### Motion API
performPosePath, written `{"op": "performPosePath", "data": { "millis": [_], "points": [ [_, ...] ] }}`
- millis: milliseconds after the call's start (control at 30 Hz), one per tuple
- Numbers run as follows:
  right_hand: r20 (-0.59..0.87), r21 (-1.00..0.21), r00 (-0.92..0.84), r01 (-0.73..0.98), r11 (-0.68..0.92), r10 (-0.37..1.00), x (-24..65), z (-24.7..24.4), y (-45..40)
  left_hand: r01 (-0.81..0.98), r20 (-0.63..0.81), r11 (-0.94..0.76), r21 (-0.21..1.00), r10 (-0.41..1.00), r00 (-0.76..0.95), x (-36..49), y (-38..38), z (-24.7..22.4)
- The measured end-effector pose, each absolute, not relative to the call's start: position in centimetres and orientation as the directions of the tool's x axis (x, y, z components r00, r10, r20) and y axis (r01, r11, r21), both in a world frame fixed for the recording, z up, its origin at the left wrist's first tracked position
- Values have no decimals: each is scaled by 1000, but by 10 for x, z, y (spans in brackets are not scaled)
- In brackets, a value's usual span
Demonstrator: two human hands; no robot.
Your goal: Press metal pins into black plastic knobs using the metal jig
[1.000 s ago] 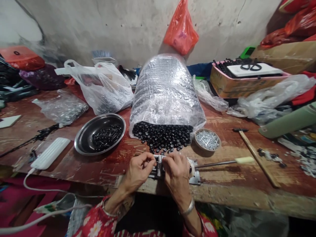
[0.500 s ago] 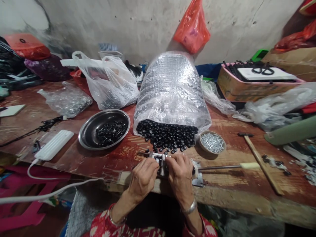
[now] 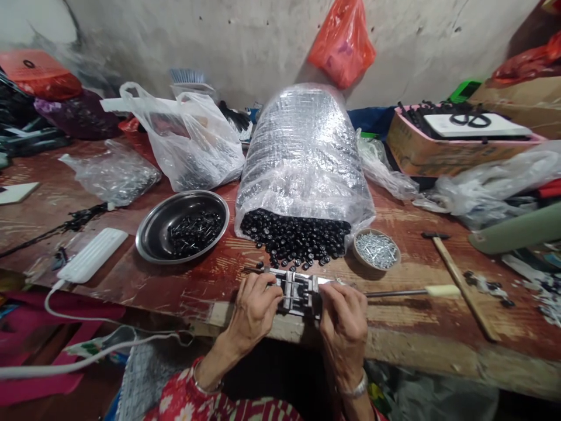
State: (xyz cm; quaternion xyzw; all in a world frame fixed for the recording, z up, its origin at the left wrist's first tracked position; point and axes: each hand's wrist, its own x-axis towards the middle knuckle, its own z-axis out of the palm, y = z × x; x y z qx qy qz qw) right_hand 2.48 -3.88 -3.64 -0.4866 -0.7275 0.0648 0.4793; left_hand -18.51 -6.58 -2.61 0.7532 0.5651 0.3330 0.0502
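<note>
Here we are at a scarred, red-brown wooden workbench (image 3: 193, 292) pushed up against a stained plaster wall (image 3: 245, 41), with an orange plastic bag (image 3: 342, 44) hanging there right above the sack. Dead ahead, a huge clear plastic sack (image 3: 304, 146) lies on its side, mouth toward me, spilling small black round pieces (image 3: 294, 237) across the wood. To its left sits a steel bowl (image 3: 141, 237) holding more black pieces, to its right a little dish of silver fasteners (image 3: 376, 249), and farther right a hammer (image 3: 456, 286) lies on the bench, with a cream-handled steel rod (image 3: 394, 293) pointing in toward me. Now the action: a small metal jig (image 3: 298, 292) sits at the bench's front edge, just below the spill, and my left hand (image 3: 254, 310) and right hand (image 3: 344, 330) have it between them, fingers (image 3: 265, 286) curled closed, gripping it at both ends.
</note>
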Motion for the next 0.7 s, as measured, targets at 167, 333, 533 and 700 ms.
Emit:
{"op": "performPosePath", "data": {
  "millis": [167,333,533,700],
  "points": [
    [637,-535,-64,681,500,768,37,-38,-42,848,435,-335,410,889,141,-186,-66,-27],
    [661,-473,-25,763,441,750,63,-37,-38,856,445,-320,407,887,119,-185,-66,-26],
    [687,-290,-57,893,346,724,103,-34,-28,822,465,-338,459,880,102,-185,-64,-26],
    [624,-127,-83,970,206,777,142,-43,-15,819,490,-328,471,869,67,-194,-61,-27]
  ]
}}
